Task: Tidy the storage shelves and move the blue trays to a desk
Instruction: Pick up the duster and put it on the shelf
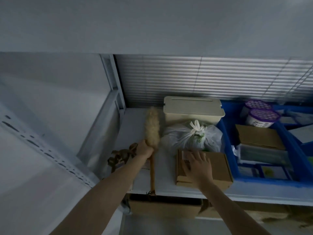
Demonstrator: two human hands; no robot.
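My left hand point(144, 148) grips a fluffy cream duster point(152, 126) where the head meets its wooden handle; the duster lies on the white shelf point(135, 126), its handle reaching the front edge. My right hand point(198, 165) rests flat, fingers spread, on top of a brown cardboard box point(220, 168) near the shelf front. To the right stands a blue tray point(228, 146) holding cardboard boxes, papers and two purple-lidded tubs point(261, 116). A second blue tray point(298, 139) shows at the far right.
Behind the cardboard box sits a tied white plastic bag point(191, 136), and behind that a cream lidded bin point(193, 108). A brown tangled object point(122, 155) lies at the shelf's left edge. Another cardboard box point(162, 207) sits on the shelf below. Blinds point(203, 77) back the shelf.
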